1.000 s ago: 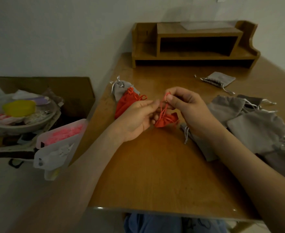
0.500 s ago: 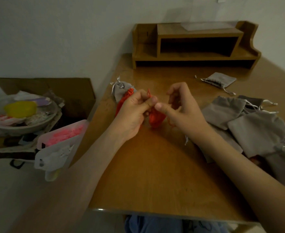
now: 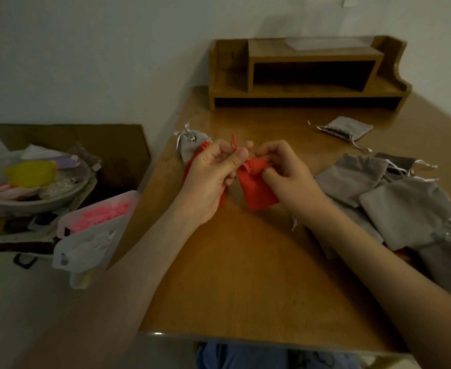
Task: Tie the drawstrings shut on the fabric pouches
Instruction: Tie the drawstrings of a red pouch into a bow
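A wooden table [image 3: 245,275] is carrying a shelf unit [image 3: 307,75] at its far edge and a heap of grey pouches [image 3: 405,206] on the right. Over the table's middle, the right hand [image 3: 291,177] is pinching the gathered neck of a red pouch [image 3: 259,187] with curled fingers. The left hand [image 3: 211,179] is gripping its red drawstring [image 3: 234,141] between thumb and forefinger, the cord's end sticking upward.
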Available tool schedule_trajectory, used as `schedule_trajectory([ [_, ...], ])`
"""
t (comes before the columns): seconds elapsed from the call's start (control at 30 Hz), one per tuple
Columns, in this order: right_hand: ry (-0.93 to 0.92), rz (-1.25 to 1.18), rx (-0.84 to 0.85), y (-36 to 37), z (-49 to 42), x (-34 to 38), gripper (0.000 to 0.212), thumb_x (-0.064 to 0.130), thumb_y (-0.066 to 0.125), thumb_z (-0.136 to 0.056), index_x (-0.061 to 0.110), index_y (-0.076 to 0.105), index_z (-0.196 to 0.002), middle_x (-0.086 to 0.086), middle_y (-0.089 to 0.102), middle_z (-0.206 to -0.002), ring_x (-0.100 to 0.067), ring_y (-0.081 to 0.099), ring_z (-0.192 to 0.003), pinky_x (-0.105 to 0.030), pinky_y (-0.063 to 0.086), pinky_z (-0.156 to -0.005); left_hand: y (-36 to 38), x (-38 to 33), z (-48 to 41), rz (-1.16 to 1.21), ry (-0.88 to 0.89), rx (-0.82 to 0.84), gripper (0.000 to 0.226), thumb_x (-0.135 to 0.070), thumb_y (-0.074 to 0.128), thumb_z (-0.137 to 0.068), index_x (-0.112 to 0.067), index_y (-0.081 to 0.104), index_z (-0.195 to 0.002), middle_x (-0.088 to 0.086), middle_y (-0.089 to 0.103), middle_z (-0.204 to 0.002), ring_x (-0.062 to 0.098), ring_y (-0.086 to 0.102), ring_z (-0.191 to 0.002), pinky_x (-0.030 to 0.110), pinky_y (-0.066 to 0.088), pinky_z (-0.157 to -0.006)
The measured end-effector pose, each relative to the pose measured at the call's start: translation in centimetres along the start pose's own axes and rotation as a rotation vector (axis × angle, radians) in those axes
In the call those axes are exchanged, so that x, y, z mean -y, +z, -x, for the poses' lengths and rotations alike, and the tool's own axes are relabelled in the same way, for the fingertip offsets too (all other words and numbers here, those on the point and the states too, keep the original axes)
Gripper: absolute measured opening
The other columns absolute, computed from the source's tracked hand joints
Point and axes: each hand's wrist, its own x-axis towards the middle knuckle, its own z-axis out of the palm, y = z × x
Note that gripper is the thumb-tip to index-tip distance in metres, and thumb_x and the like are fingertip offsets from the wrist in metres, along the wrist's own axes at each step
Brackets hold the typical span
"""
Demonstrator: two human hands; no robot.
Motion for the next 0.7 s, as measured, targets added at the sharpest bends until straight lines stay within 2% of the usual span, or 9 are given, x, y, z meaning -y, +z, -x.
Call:
schedule_trajectory([
  [0.07,0.099,-0.077,0.025,-0.4,-0.2,0.0,0.015,0.011,0.051,-0.096,0.021,0.052,-0.107,0.003,0.059,-0.094,-0.015,0.056,-0.082,-0.03,0.044,-0.07,-0.2,-0.1,0.1,-0.112,0.045,-0.015,0.017,-0.016,0.063,-0.084,-0.017,0.05,-0.073,0.004,0.071,-0.105,0.003,0.04,-0.05,0.016,0.033,-0.048],
  [0.13,0.212,-0.169,0.101,-0.7,-0.3,0.0,0.012,0.02,0.053,-0.097,0.019,0.056,-0.108,0.0,0.06,-0.093,-0.017,0.057,-0.083,-0.032,0.046,-0.073,-0.2,0.1,0.2,-0.253,0.086,-0.024,0.017,-0.012,0.06,-0.09,-0.016,0.052,-0.076,0.006,0.072,-0.096,0.003,0.042,-0.049,0.018,0.032,-0.047],
  [0.2,0.293,-0.297,0.197,-0.8,-0.4,-0.2,0.015,0.027,0.049,-0.098,0.017,0.06,-0.099,-0.002,0.058,-0.084,-0.016,0.053,-0.072,-0.031,0.042,-0.065,-0.1,0.2,0.4,-0.333,0.093,-0.032,0.014,-0.011,0.059,-0.091,-0.016,0.055,-0.079,0.002,0.072,-0.082,0.0,0.046,-0.049,0.016,0.033,-0.047],
  [0.27,0.323,-0.344,0.253,-0.9,-0.5,-0.3,0.027,0.033,0.043,-0.099,0.014,0.06,-0.091,0.0,0.049,-0.071,-0.012,0.04,-0.058,-0.027,0.03,-0.055,0.0,0.3,0.3,-0.349,0.091,-0.031,0.013,-0.011,0.059,-0.092,-0.015,0.056,-0.08,-0.001,0.07,-0.077,-0.001,0.047,-0.049,0.013,0.035,-0.048],
  [0.33,0.331,-0.321,0.251,-1.0,-0.5,-0.3,0.031,0.035,0.041,-0.099,0.015,0.062,-0.086,0.0,0.046,-0.066,-0.011,0.036,-0.054,-0.026,0.027,-0.052,-0.1,0.4,0.2,-0.355,0.088,-0.018,0.01,-0.012,0.059,-0.092,-0.015,0.057,-0.082,-0.002,0.071,-0.078,-0.001,0.047,-0.05,0.013,0.037,-0.049],
  [0.43,0.321,-0.27,0.244,-1.3,-0.3,-0.2,0.024,0.025,0.048,-0.098,0.014,0.061,-0.081,0.001,0.05,-0.064,-0.009,0.045,-0.055,-0.02,0.034,-0.051,-0.2,0.4,0.2,-0.35,0.074,-0.014,0.008,-0.014,0.059,-0.091,-0.013,0.06,-0.083,-0.005,0.07,-0.075,0.0,0.045,-0.051,0.014,0.036,-0.048],
  [0.5,0.303,-0.167,0.231,-1.6,-0.4,-0.3,0.023,0.02,0.05,-0.097,0.016,0.056,-0.076,0.006,0.045,-0.059,-0.005,0.04,-0.051,-0.02,0.031,-0.05,-0.2,0.3,0.2,-0.36,0.056,-0.018,0.01,-0.013,0.059,-0.091,-0.012,0.06,-0.082,-0.011,0.063,-0.061,-0.001,0.043,-0.048,0.014,0.033,-0.046],
  [0.57,0.291,-0.094,0.202,-1.7,-0.4,-0.2,0.027,0.024,0.05,-0.098,0.016,0.055,-0.073,0.007,0.04,-0.059,-0.005,0.034,-0.051,-0.02,0.027,-0.05,-0.1,0.4,0.2,-0.381,0.041,-0.016,0.013,-0.013,0.058,-0.092,-0.012,0.058,-0.079,-0.013,0.054,-0.049,-0.001,0.039,-0.044,0.014,0.03,-0.044],
  [0.7,0.298,-0.17,0.122,-1.9,-0.4,0.1,0.029,0.028,0.05,-0.098,0.016,0.051,-0.072,0.005,0.041,-0.064,-0.008,0.037,-0.058,-0.024,0.032,-0.058,-0.1,0.7,0.2,-0.444,0.042,-0.003,0.015,-0.014,0.058,-0.092,-0.01,0.061,-0.078,-0.013,0.054,-0.049,-0.003,0.043,-0.044,0.011,0.033,-0.046],
])
